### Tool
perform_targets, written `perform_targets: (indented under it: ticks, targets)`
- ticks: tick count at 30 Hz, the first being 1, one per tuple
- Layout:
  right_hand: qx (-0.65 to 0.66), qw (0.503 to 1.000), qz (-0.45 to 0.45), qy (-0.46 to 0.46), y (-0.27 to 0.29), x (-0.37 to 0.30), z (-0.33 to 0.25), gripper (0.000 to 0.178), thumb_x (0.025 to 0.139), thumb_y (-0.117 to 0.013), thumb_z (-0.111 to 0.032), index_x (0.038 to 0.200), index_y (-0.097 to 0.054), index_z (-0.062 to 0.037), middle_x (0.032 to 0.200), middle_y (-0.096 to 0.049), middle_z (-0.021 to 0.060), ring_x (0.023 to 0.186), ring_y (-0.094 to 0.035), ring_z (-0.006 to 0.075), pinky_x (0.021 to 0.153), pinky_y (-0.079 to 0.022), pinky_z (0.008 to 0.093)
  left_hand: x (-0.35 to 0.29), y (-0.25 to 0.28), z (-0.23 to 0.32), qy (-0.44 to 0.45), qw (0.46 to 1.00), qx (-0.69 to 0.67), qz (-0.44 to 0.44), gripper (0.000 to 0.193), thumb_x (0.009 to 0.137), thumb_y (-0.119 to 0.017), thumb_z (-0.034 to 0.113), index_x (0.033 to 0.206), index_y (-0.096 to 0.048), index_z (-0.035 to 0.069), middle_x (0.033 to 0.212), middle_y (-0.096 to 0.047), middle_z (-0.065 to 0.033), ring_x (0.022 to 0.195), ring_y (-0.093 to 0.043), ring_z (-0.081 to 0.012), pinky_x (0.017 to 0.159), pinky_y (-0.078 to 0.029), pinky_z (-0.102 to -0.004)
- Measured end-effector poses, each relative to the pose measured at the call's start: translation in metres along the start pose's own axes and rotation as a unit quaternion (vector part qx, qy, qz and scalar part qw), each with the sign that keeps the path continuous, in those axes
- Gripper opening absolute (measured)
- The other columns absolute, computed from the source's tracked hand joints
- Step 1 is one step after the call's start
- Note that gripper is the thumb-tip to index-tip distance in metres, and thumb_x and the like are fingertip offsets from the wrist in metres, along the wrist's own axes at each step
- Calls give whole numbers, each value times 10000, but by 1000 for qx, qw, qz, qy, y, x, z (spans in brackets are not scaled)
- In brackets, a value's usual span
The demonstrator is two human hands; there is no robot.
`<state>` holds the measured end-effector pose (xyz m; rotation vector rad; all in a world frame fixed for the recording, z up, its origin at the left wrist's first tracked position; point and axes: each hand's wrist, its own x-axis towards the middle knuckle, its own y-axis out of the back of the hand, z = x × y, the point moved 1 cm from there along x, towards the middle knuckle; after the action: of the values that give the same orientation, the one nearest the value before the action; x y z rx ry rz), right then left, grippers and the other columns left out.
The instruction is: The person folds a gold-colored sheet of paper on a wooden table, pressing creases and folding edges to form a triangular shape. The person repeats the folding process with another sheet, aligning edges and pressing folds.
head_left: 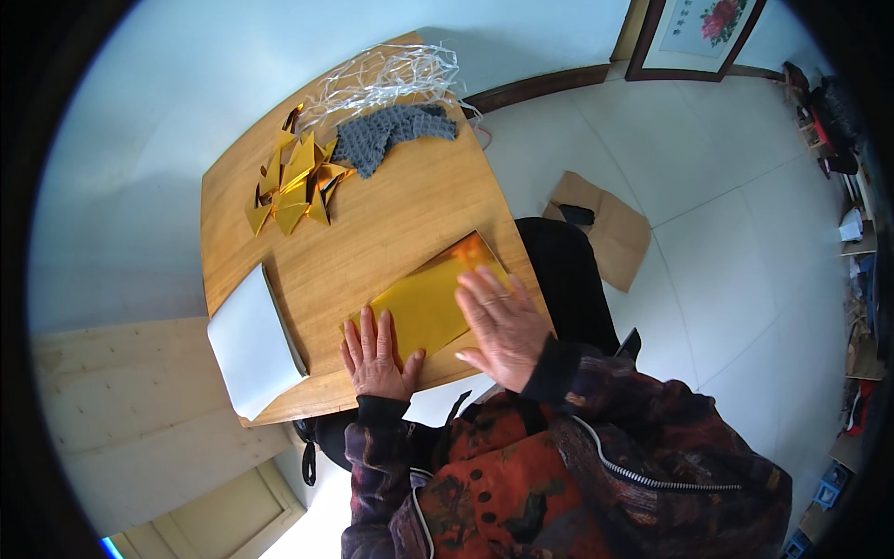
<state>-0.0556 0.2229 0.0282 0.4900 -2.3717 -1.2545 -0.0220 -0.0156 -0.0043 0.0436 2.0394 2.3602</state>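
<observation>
Pale tiles cover the floor (726, 279) at the right, and beside them stands one wooden surface (400, 219). On it lie one gold sheet (424, 303) at the near right, one white paper stack (251, 345) at the near left, one grey cloth (391, 130) and one tangle of white strips (391, 79) at the far end, plus a heap of folded gold pieces (296, 182) at the far left, overlapping too much to count. One brown paper (622, 238) lies on the floor. The gold sheet is shiny, smooth and roughly rectangular, set aslant, with an orange glint toward its far right corner. Its left end is under the left grip (374, 359), flat with fingers spread; the right grip (503, 321), slightly blurred, is over its right end, palm down, thumb apart from the fingers. Whether the right one touches it, I cannot tell.
</observation>
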Motion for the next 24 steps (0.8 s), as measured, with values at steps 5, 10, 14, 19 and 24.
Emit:
perform_targets:
  ticks: [5,10,14,19,24]
  targets:
    - [8,998,26,61,-27,47,-15,791,791,-725,-407,1372,-418,35,1491,-326,198,1427,-244,366,1141,-189,539,0,1,1,-6,1000,-3,11,831,807,-623,573,1473,-377,141,1568,-267,-140,1449,-174,-411,1151,-120,-561]
    - [-25,998,-50,-32,-41,55,10,898,725,-772,-443,1392,-376,9,1515,-265,199,1422,-207,392,1138,-180,547,-1,4,0,-4,1000,-7,-9,847,793,-644,571,1472,-379,140,1567,-266,-146,1452,-169,-409,1150,-118,-563]
    - [-18,999,6,-27,-37,49,21,960,687,-790,-471,1399,-356,5,1519,-247,212,1418,-206,403,1139,-186,543,-2,6,0,-3,1000,-12,-22,835,820,-614,580,1478,-368,128,1573,-253,-151,1461,-148,-405,1149,-116,-559]
    - [-4,999,-17,-39,-33,47,23,1020,669,-793,-491,1425,-311,-4,1533,-226,214,1426,-180,424,1139,-180,548,-1,9,2,8,999,-19,-34,853,810,-615,603,1479,-369,136,1569,-259,-154,1462,-145,-405,1150,-102,-565]
    - [0,999,-21,-43,-35,43,25,1041,677,-785,-498,1444,-280,-8,1545,-205,215,1438,-155,429,1140,-169,555,1,11,4,9,999,-17,-35,852,816,-588,626,1476,-373,132,1562,-275,-158,1458,-156,-410,1146,-110,-570]
